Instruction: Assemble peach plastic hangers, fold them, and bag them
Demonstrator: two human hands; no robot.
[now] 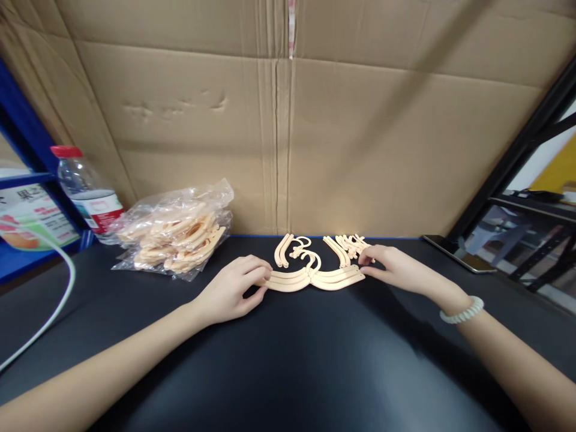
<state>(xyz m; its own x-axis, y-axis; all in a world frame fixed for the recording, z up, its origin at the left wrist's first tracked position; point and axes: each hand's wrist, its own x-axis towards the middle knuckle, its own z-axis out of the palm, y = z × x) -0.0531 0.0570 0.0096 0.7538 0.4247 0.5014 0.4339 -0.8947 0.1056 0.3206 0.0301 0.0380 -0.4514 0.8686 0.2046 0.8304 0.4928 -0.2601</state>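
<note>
Cream-coloured plastic clothes hangers (290,281) lie together on the black table, their curved arms spread left and right below a hook (314,260). My left hand (236,288) has its thumb and fingers closed around the left end of the hangers. At the right end, the curled fingers of my right hand (389,267) are apart from the thumb, with the thumb tip close to or touching the hanger arm; I cannot tell which. Behind lie loose hanger arms (282,251) on the left, more arms (336,251) on the right, and a loose hook (301,243).
A clear plastic bag (175,231) full of similar cream pieces sits at the left. Beyond it stand a red-capped bottle (87,192) and a white cable (67,288). A cardboard wall (189,120) closes the back. A phone-like flat device (456,253) lies at the right.
</note>
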